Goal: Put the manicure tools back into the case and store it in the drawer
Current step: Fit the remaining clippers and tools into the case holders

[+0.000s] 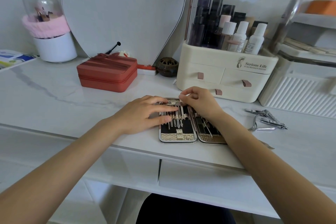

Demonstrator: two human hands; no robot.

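- The manicure case (179, 137) lies opened flat on the white marble worktop (54, 96), close to the near edge, with two halves side by side joined by a hinge down the middle.
- Its lining is black, and its rims and tool straps have a pale gold woven pattern.
- In the case's left half, a row of slim metal tools (175, 122) stands under a strap, points toward the person.
- The case's right half holds darker tools, largely hidden by the right wrist.
- The left hand (143, 114) rests flat on the case's left half, its fingers (163, 108) straight and slightly apart, pressing on the tools and strap.
- The right hand (198, 102) is over the case's far edge, near the hinge; its fingers are curled together, with thumb and forefinger pinching a small metal piece (174, 103) at the top of the left half. What that piece is cannot be told.
- Right of the case, well apart from it, loose nail clippers and nippers (267, 119) lie on the worktop.
- Behind the case, just beyond the right hand, stands a cream cosmetics organiser (227, 76) with small drawers and bottles under a clear lid.
- Behind and left of the case sits a red zipped box (107, 74).
- Below the case, under the worktop's edge, are white drawer fronts (200, 174), closed.
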